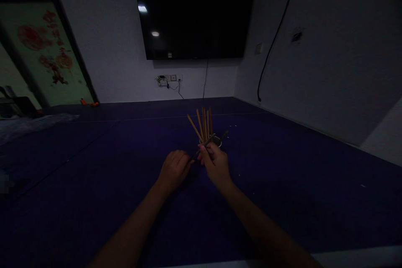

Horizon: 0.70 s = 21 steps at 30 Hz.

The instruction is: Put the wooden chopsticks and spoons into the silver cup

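the right hand (217, 166) pinches a thin stick (211, 137) slanting from eight to two o'clock, its top by the cup (220, 144) of sticks (204, 122) at twelve, the left hand (175, 168) near its lower end, grip unclear, and moving it calls for clearing the cup

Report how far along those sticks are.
Done, it seems: several wooden sticks stand in the cup. In hand: the right hand grips a thin dark stick, the left hand near its lower end. Left, probably: that stick, held slanted rather than standing in the cup.
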Motion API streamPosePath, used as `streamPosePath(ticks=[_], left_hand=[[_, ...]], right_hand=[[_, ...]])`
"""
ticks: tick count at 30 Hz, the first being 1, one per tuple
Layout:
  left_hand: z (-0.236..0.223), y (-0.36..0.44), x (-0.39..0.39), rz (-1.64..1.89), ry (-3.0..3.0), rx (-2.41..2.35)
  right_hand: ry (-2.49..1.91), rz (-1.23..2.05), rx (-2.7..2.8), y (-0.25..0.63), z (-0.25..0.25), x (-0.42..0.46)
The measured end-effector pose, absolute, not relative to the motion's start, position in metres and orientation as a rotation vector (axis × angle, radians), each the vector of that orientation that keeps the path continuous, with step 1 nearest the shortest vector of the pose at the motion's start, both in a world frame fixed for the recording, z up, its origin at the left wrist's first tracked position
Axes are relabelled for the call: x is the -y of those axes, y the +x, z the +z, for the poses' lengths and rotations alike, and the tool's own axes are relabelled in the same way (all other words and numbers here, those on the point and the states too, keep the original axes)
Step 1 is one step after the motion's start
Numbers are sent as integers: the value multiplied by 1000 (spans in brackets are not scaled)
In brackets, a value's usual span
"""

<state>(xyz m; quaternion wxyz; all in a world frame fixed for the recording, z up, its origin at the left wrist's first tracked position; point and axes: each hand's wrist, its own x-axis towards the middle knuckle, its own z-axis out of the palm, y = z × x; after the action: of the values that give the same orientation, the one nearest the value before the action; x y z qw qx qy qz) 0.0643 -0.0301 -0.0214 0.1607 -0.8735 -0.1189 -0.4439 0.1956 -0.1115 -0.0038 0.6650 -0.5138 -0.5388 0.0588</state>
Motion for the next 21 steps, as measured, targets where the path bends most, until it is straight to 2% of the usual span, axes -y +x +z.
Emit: streamPosePath(ticks=[3,8,13,21], left_hand=[[-21,63,29,-1302,-2497,409],[-20,60,27,-1376,-2457,550],[-20,58,25,-1308,-2507,647],[-21,57,22,-1273,-2530,671]], right_hand=[[-1060,104,1112,199,1,115],[-885,-160,840,216,16,125],[-1058,-355,795,238,18,128],[-1262,-288,934,245,9,118]])
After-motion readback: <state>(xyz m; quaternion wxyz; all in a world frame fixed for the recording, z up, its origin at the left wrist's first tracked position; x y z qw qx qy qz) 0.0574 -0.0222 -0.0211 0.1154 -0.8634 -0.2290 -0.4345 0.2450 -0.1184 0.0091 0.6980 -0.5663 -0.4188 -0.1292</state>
